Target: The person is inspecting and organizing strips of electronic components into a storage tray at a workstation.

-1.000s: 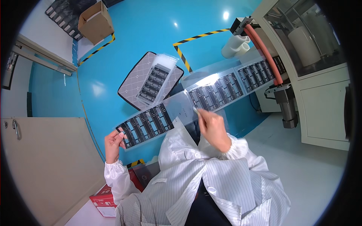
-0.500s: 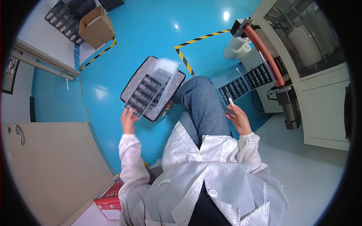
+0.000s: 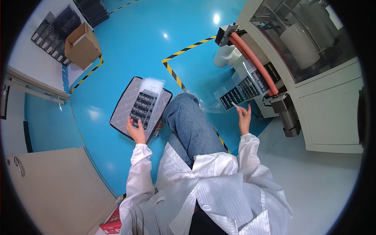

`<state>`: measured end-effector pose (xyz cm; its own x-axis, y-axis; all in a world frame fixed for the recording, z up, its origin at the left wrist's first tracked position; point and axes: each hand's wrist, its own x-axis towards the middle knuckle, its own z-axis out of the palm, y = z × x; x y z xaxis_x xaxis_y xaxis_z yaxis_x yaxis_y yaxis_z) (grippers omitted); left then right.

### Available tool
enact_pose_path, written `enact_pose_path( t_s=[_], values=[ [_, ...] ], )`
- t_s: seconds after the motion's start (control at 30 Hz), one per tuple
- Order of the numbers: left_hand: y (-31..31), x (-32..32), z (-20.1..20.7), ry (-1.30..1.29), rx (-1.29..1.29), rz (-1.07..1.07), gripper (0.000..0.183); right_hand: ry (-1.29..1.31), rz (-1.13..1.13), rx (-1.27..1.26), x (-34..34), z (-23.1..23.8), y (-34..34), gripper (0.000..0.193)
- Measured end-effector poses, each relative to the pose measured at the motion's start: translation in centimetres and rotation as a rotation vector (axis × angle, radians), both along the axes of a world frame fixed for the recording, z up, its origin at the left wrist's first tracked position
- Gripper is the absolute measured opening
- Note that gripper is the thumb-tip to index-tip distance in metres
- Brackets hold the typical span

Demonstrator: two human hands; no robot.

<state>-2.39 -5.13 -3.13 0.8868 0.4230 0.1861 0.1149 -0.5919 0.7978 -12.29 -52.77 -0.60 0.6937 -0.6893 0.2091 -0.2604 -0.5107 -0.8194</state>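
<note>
Farthest left, well beyond the left fingers, stands an open cardboard box point(image 3: 83, 47). Nearer, under and around those fingers, lies a grey quilted pad with black edging point(image 3: 119, 113), bearing a stack of clear film sheets with black printed panels point(image 3: 143, 102). The left hand point(image 3: 136, 131) is at the stack's near end, thumb and forefinger parted over the print; I cannot tell whether they pinch a sheet's edge or only rest there. A denim-clad knee point(image 3: 186, 105) comes between the two hands.

The right hand point(image 3: 244, 117) pinches a small pale stick-like tool point(image 3: 234, 104), too small to identify. Just past its fingertips hangs the printed film strip point(image 3: 232, 98), running away from the fingers to an orange-red roller point(image 3: 254, 60) on the machine point(image 3: 333, 113). Whether the tool touches the film is unclear.

The step in hand looks like laying a separated sheet on the stack. The next move probably calls for squaring its edges, releasing the left fingers and reaching for the strip's free end.
</note>
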Motion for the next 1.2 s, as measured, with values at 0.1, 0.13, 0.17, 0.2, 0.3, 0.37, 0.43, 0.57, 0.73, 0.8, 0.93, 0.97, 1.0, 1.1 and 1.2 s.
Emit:
enact_pose_path(
  t_s=[0.1,0.13,0.17,0.2,0.3,0.37,0.43,0.57,0.73,0.8,0.93,0.97,1.0,1.1,1.2],
  values=[
    [-3.5,0.1,2.8,-0.002,-0.231,-0.122,0.048,0.049,0.114,0.018,1.3,1.2,-1.8,0.021],
    [-4.3,0.0,3.7,-0.018,-0.409,-0.19,0.046,0.094,0.157,0.063,1.7,1.0,-2.2,0.021],
    [-5.3,-0.2,4.9,-0.006,-0.444,-0.219,0.044,0.042,0.135,0.038,1.6,1.1,-1.7,0.02],
    [-6.1,-0.4,5.9,-0.007,-0.445,-0.218,0.044,0.041,0.136,0.038,1.6,1.1,-1.4,0.02],
    [-7.6,-2.0,7.1,0.065,-0.617,-0.35,0.043,0.046,0.401,0.167,0.8,1.2,0.5,0.019],
    [-7.9,-3.4,6.8,0.099,-0.699,-0.415,0.043,0.093,0.379,0.151,0.6,2.9,3.3,0.018],
    [-8.3,-5.0,7.0,0.125,-0.813,-0.527,0.046,0.172,0.413,0.12,0.2,6.3,6.2,0.018],
    [-8.8,-7.0,9.8,0.289,-0.97,-0.693,0.056,-0.085,0.443,0.391,-0.9,15.3,12.1,0.018],
    [-9.8,-6.7,12.7,0.282,-1.054,-0.79,0.073,-0.413,0.363,0.859,-0.4,23.6,13.1,0.03],
    [-10.5,-6.1,13.6,0.243,-1.129,-0.786,0.076,-0.477,0.408,1.012,-0.6,23.9,13.0,0.031],
    [-10.2,-4.8,15.7,0.091,-1.131,-0.741,0.081,-0.44,0.399,1.044,-1.6,24.5,14.1,0.032],
    [-9.8,-5.0,15.9,0.023,-1.237,-0.686,0.084,-0.4,0.371,1.028,-1.9,24.5,14.4,0.032],
    [-9.0,-5.3,15.7,0.019,-1.238,-0.677,0.084,-0.393,0.378,1.03,-2.2,24.4,14.5,0.032],
    [-6.1,-6.7,15.2,0.026,-1.182,-0.497,0.067,-0.086,0.478,1.032,-3.5,23.9,13.0,0.032],
    [-3.3,-7.5,15.5,-0.006,-1.087,-0.362,0.057,0.445,0.699,0.861,-3.7,25.4,11.0,0.028]
  ],
)
